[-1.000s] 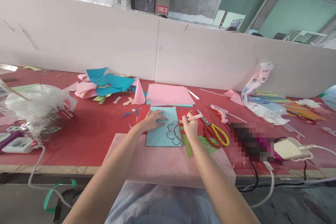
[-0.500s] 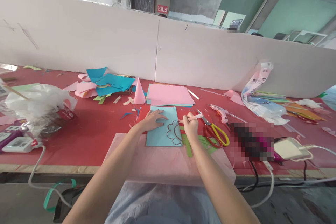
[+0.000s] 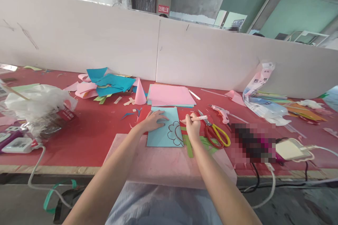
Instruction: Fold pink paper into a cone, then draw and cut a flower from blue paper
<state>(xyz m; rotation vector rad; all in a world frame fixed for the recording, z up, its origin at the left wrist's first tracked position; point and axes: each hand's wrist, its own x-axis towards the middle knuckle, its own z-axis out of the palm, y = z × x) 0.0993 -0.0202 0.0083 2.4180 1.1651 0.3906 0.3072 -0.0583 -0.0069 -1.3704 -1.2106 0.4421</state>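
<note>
A light blue sheet of paper [image 3: 164, 132] lies on the red table [image 3: 100, 133] in front of me, with a dark scalloped outline drawn near its right edge. My left hand [image 3: 153, 119] lies flat on the sheet's upper left, fingers spread, holding it down. My right hand [image 3: 192, 126] is closed round a pale pen [image 3: 196, 118], whose tip rests at the sheet's right edge beside the drawn outline.
Red and yellow handled scissors [image 3: 215, 130] lie just right of my right hand, with a glue gun [image 3: 223, 113] behind them. A pink paper stack [image 3: 171, 95], a pink cone [image 3: 139, 92] and blue scraps [image 3: 111, 82] sit further back. A plastic bag [image 3: 39, 103] is at left, cables at right.
My right hand shifted slightly with the pen, which now lies flatter. My left hand and the blue sheet have not moved.
</note>
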